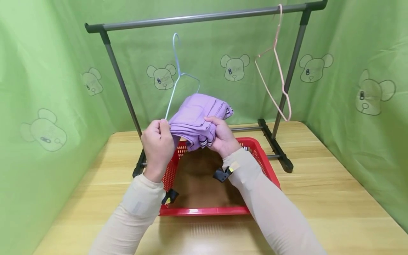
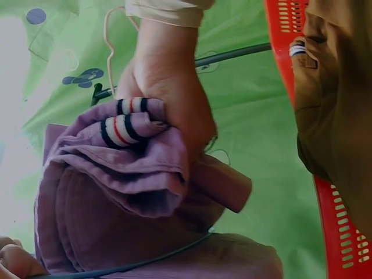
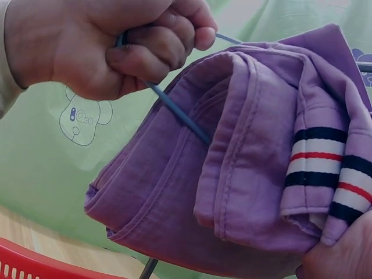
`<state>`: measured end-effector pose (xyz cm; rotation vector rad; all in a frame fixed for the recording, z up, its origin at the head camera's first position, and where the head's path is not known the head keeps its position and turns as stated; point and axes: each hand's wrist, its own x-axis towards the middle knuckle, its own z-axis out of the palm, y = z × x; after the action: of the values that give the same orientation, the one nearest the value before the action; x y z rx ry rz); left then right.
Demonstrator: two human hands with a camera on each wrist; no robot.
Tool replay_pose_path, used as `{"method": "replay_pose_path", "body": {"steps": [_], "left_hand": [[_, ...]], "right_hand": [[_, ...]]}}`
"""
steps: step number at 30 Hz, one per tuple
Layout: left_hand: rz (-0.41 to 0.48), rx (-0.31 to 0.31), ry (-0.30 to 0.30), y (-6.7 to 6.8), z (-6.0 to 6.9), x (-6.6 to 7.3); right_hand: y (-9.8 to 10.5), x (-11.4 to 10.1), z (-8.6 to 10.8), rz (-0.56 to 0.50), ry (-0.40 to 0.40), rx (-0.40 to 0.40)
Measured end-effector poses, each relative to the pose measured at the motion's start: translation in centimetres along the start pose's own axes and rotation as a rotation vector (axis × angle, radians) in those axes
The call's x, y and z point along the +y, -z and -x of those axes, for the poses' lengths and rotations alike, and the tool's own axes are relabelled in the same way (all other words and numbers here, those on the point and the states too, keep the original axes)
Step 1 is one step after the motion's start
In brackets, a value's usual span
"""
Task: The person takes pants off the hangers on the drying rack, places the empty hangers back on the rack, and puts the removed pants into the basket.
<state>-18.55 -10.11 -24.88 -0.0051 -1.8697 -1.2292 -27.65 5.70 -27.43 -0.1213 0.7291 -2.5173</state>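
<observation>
A light-blue wire hanger (image 1: 173, 95) stands upright in the middle of the head view, hook at the top. My left hand (image 1: 157, 143) grips its lower left corner, fingers curled round the wire in the right wrist view. Over the hanger's lower bar lies a folded purple garment (image 1: 197, 108) with navy, white and red striped trim. My right hand (image 1: 224, 139) holds the garment's striped end, thumb on top. In the left wrist view, the cloth hides that hand's fingertips. The garment's exact kind is unclear through the folds.
A grey clothes rack (image 1: 204, 17) stands behind, with a pink hanger (image 1: 279, 67) on its bar at the right. Below my hands, a red basket (image 1: 204, 211) holds a brown garment (image 2: 337, 99) with striped trim. Green curtains (image 1: 41, 88) surround the wooden table (image 1: 322, 184).
</observation>
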Motion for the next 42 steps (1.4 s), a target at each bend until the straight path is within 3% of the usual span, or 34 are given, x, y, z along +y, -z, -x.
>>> {"method": "replay_pose_path", "body": {"steps": [24, 42], "left_hand": [[-0.008, -0.005, 0.041, 0.6, -0.3, -0.9], [-0.03, 0.014, 0.046, 0.8, -0.2, -1.2]], "right_hand": [[-0.3, 0.3, 0.3, 0.007, 0.088, -0.056], [-0.5, 0.3, 0.6, 0.02, 0.094, -0.059]]}}
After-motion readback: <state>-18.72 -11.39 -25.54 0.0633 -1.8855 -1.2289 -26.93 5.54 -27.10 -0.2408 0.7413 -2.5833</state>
